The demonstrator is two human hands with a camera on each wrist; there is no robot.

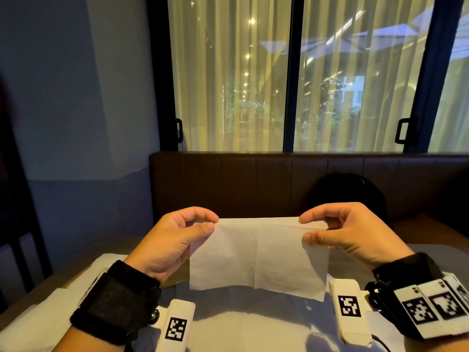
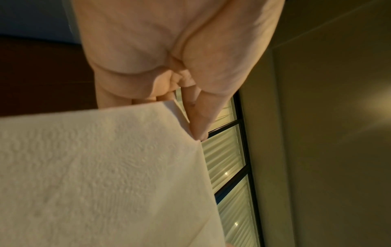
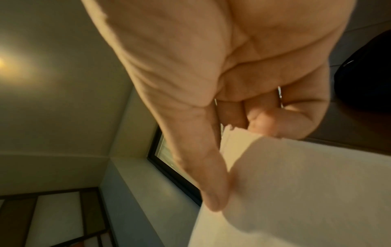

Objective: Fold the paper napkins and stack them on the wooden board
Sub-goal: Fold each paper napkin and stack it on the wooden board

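A white paper napkin hangs in the air above the table, held up by its two top corners. My left hand pinches the top left corner between thumb and forefinger. My right hand pinches the top right corner the same way. The napkin shows a vertical crease down its middle. In the left wrist view the embossed napkin fills the lower left below my left hand. In the right wrist view my right hand holds the napkin at a doubled edge. The wooden board is not visible.
More flat white napkins lie on the table at the lower left. A brown padded bench back runs behind the table, with a dark bag on the seat. A curtained window is beyond.
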